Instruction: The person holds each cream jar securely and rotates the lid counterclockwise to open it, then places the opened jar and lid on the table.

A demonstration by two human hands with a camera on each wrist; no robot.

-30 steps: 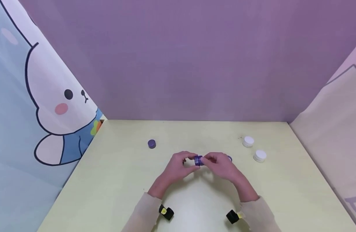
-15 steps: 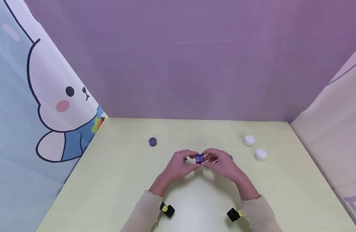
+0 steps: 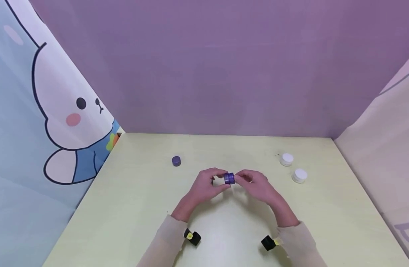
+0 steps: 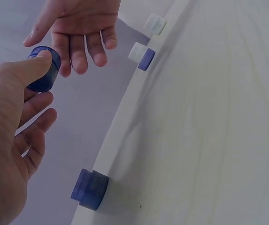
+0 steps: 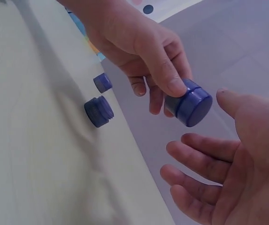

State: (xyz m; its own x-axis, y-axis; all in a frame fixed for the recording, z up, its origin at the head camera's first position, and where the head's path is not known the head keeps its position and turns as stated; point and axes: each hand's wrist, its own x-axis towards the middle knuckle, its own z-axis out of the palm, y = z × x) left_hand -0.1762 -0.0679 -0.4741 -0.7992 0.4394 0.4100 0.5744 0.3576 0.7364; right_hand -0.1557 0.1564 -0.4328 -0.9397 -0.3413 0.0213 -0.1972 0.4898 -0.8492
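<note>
My left hand (image 3: 208,184) pinches a small blue-purple screw-top jar (image 3: 229,178) between thumb and fingers, held sideways above the table. The jar's smooth round lid (image 5: 196,108) faces my right hand (image 3: 258,186). In the right wrist view my right hand's fingers are spread and loosely bent, with the thumb tip close to the lid and a gap between them. An uncapped jar (image 5: 99,111) with a threaded neck stands on the table beyond the left hand. Further back is another small purple round piece (image 5: 103,83).
Two white round jars (image 3: 286,159) (image 3: 299,175) stand at the right of the pale table (image 3: 141,200). A flat purple lid (image 4: 146,59) lies near them, mostly hidden behind my right hand in the head view. A purple panel (image 3: 224,74) closes off the back.
My right fingers have come off the lid after touching and shifting around it. The left hand keeps its grip on the jar. Both hands appear slightly higher in the head view.
</note>
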